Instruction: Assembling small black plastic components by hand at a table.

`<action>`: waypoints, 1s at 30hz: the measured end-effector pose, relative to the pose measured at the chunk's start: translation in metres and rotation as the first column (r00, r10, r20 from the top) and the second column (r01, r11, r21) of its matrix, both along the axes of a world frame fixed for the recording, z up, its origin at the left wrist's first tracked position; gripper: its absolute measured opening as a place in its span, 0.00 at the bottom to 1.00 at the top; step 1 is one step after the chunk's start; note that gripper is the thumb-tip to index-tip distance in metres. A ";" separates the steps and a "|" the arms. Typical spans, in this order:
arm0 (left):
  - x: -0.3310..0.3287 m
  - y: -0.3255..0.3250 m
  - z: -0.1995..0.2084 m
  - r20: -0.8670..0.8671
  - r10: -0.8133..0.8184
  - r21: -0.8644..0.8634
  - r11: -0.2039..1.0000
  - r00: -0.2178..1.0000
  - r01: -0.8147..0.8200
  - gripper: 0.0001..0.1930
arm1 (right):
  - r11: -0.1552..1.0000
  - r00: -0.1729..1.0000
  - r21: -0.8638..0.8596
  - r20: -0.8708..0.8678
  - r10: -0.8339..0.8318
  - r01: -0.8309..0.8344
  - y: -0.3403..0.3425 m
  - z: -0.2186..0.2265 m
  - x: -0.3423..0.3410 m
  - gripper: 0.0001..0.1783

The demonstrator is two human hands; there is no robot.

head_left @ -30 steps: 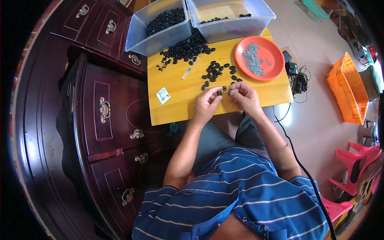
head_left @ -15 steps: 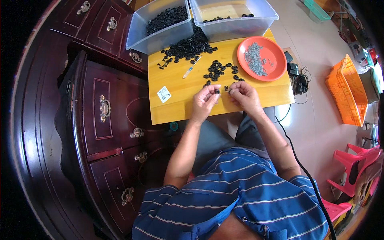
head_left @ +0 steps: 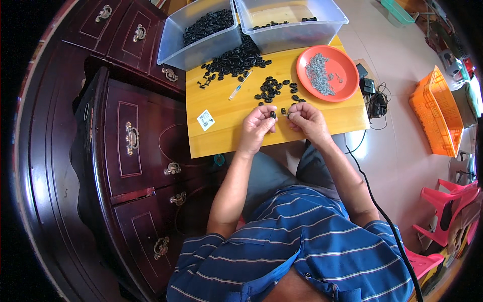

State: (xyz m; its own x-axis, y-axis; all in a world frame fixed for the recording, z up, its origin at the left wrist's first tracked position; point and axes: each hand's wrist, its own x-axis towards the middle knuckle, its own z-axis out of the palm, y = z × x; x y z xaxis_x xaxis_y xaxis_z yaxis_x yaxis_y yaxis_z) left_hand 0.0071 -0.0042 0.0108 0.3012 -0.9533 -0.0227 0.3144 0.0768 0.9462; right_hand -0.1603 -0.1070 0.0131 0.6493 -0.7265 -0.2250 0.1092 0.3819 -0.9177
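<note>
Between the thumb and fingertips of my left hand is a small black oval part. My right hand is closed in a pinch just to the right, and what its fingertips hold is too small to name. A small dark piece lies on the table between the two hands. Beyond my fingers sits a loose group of black oval parts. To the right, a red-orange plate bears many small grey pins.
Two translucent bins stand at the far edge of the yellow table, with a black heap before them. A white-and-blue stick and a white label lie left. Dark drawers flank the table; an orange crate stands right.
In my left fingers the black oval part has turned slightly and shows more of its length. My right hand stays almost still; the whole view has shifted a little.
</note>
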 end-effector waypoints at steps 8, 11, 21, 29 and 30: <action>-0.007 -0.001 -0.003 0.165 -0.010 0.071 0.997 0.986 -0.001 0.14 | 1.000 1.000 -0.024 0.000 0.011 -0.011 0.000 -0.003 -0.001 0.06; -0.010 -0.001 -0.003 0.213 -0.006 0.078 0.997 0.977 -0.011 0.15 | 0.999 1.000 -0.036 0.019 0.022 -0.021 0.001 -0.005 0.000 0.05; -0.014 -0.002 -0.007 0.247 0.006 0.056 0.998 0.969 -0.020 0.15 | 0.997 1.000 -0.071 0.008 0.028 -0.028 0.001 -0.008 -0.001 0.06; -0.016 -0.001 -0.007 0.240 0.013 0.043 0.999 0.971 -0.024 0.15 | 0.997 0.999 -0.073 0.003 0.037 -0.037 0.000 -0.014 -0.001 0.06; -0.016 -0.001 -0.006 0.238 0.012 0.044 0.999 0.971 -0.024 0.15 | 0.997 0.999 -0.075 -0.003 0.037 -0.037 0.000 -0.014 -0.001 0.06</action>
